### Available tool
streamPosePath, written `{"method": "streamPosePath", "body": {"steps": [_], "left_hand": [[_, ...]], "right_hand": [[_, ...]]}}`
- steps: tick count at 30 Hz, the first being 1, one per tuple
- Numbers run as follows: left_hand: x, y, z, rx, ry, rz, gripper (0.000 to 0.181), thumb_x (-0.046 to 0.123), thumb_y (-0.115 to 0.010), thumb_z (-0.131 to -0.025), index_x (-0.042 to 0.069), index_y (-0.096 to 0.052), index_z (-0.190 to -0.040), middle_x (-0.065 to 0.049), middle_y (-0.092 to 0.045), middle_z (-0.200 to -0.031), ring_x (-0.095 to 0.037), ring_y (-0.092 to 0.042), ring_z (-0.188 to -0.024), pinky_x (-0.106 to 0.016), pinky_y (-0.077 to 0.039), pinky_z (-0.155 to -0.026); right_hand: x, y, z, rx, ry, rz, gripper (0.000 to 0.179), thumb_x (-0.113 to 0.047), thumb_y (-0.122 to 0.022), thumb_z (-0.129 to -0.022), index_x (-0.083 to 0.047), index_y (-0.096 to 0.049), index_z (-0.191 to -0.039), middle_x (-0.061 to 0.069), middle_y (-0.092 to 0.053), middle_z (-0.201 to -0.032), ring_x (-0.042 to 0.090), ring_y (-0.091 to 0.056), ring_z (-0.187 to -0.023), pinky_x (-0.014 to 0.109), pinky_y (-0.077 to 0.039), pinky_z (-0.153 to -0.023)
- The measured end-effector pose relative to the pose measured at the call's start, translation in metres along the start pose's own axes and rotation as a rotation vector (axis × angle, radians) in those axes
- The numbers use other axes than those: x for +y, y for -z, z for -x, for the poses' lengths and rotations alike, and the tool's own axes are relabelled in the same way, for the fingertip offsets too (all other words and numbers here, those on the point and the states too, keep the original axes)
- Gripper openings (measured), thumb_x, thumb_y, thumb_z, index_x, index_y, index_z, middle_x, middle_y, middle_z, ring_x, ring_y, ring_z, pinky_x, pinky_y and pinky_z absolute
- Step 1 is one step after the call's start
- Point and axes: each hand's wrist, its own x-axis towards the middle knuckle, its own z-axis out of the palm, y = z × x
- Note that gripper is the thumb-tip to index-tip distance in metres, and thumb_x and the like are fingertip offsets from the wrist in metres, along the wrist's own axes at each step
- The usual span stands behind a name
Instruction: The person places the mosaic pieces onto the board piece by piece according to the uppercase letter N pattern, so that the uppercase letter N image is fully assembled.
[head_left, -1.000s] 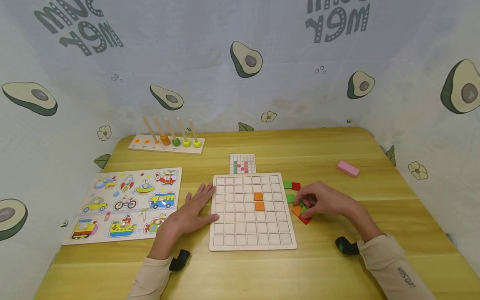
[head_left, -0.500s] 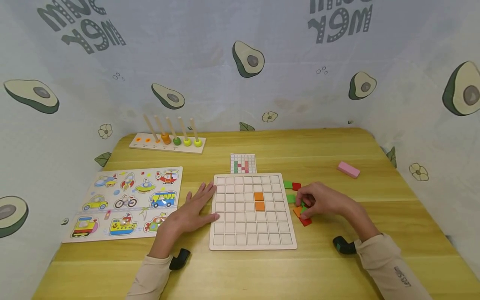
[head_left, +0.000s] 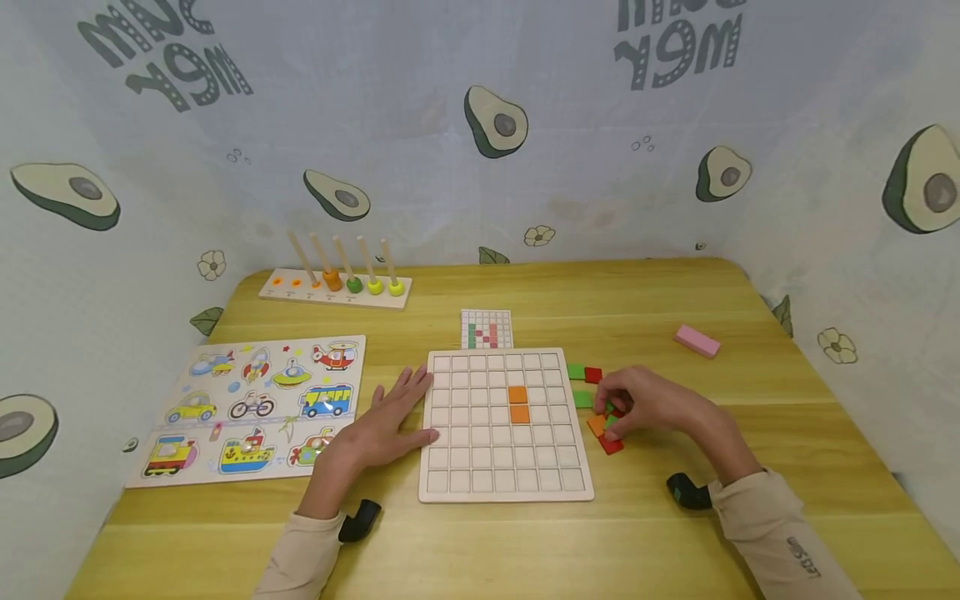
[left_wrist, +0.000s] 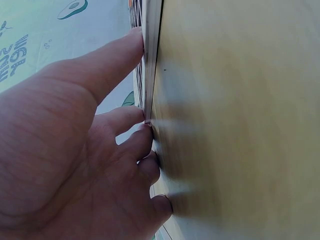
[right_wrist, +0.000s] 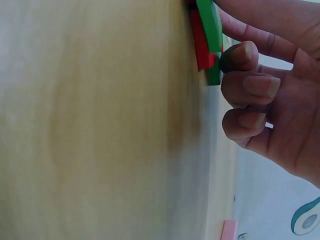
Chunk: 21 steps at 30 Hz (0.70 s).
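A square wooden grid board (head_left: 504, 492) lies in the middle of the table, with two orange tiles (head_left: 518, 404) set one above the other in its cells. At its left edge rests my left hand (head_left: 378, 425), fingers spread; the left wrist view shows the thumb and fingertips along the board's side (left_wrist: 150, 65). Right of the board my right hand (head_left: 648, 404) bends its fingers over a small tile pile. Thumb and forefinger pinch at a green tile (right_wrist: 210, 22), beside a red tile (right_wrist: 201, 42). An orange tile (head_left: 596, 425) and another red tile (head_left: 611, 444) lie by the thumb.
Loose green tiles (head_left: 582, 400) and a red tile (head_left: 592, 375) lie beside the board. Behind it is a pattern card (head_left: 486, 317). A vehicle puzzle (head_left: 277, 475), a peg stacker (head_left: 390, 302) and a pink block (head_left: 697, 341) stand farther out.
My right hand stays over the pile; its fingers and the tiles under them shift only slightly. My left hand keeps its place at the board.
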Motion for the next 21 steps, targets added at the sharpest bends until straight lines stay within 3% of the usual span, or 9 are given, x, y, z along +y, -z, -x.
{"method": "streamPosePath", "body": {"steps": [6, 21], "left_hand": [[-0.0005, -0.0011, -0.0005, -0.005, 0.001, -0.011, 0.084, 0.026, -0.068, -0.108, 0.0, -0.02, -0.171, -0.017, -0.011, -0.18, -0.039, 0.001, -0.167, -0.067, 0.006, -0.13], [-0.0008, -0.0016, -0.0005, -0.007, 0.042, -0.017, 0.086, 0.03, -0.069, -0.107, 0.003, -0.02, -0.172, -0.012, -0.01, -0.181, -0.035, 0.002, -0.167, -0.065, 0.006, -0.131]], "right_hand": [[0.0008, -0.0012, -0.0001, -0.005, 0.001, 0.024, 0.028, -0.014, -0.095, -0.082, -0.01, -0.07, -0.093, -0.002, -0.055, -0.081, 0.014, -0.051, -0.076, 0.024, -0.043, -0.065], [-0.0041, -0.0031, 0.0067, 0.034, 0.135, 0.096, 0.019, -0.002, -0.079, -0.09, -0.016, -0.066, -0.088, -0.006, -0.056, -0.078, 0.01, -0.052, -0.071, 0.023, -0.043, -0.062]]}}
